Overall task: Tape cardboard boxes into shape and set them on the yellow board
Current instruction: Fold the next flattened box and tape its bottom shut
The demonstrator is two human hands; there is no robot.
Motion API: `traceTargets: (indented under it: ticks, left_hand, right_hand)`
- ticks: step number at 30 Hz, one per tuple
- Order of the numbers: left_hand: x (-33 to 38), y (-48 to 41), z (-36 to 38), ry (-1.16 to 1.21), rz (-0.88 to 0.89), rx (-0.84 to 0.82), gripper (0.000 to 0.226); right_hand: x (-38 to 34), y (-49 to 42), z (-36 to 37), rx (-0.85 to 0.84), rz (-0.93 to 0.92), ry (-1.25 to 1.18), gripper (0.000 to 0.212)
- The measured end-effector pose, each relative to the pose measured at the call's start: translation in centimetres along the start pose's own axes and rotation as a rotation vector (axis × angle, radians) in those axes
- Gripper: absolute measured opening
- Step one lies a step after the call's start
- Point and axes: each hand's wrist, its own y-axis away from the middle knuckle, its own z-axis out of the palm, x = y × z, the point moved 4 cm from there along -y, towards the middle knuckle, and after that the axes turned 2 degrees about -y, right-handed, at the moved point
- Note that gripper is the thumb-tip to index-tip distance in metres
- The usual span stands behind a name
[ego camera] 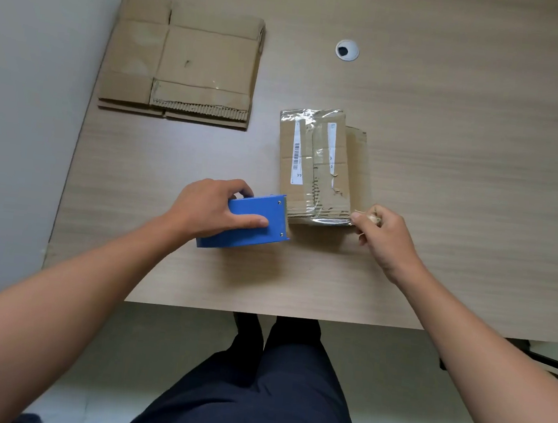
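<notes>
The pale wood-grain worktop carries a stack of flattened cardboard at its far left, a small taped box near the middle, a blue tape dispenser just beside the box's near end, and a white cable grommet set into the surface.

Table: pale wood-grain, matt. Dispenser: smooth blue plastic, slight sheen. Box: matt brown corrugated cardboard, torn rough at near end; clear tape glossy, wrinkled. Flat cardboard: matt, fluted edge exposed. Grommet: white plastic
</notes>
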Motion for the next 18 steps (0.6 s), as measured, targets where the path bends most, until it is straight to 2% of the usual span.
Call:
traceTargets:
  ticks: [3, 6, 13, 16, 18]
  left_hand:
    - [-0.2, -0.5, 0.6, -0.012, -0.006, -0.018, 0.065]
    - [-0.3, -1.1, 0.9, -0.003, -0.020, -0.011, 0.069]
    - [-1.1, -2.2, 0.6, 0.048, -0.065, 0.002, 0.069]
    - [-1.5, -2.2, 0.1, 0.010, -0.062, -0.002, 0.067]
    - [-1.7, -2.2, -0.1, -0.007, -0.064, -0.002, 0.066]
  right_hand:
    - [0.8, -0.7, 0.1, -0.005, 0.001, 0.000, 0.032]
    - [1.4, -1.4, 0.2, 0.003, 0.003, -0.016, 0.029]
    - [3.5, -3.2, -1.6, -0.047, 0.026, 0.338, 0.065]
    - [3.8, -3.8, -3.1, -0.038, 0.018, 0.516, 0.050]
    - [3.4, -4.0, -3.6, 0.036, 0.006, 0.556, 0.047]
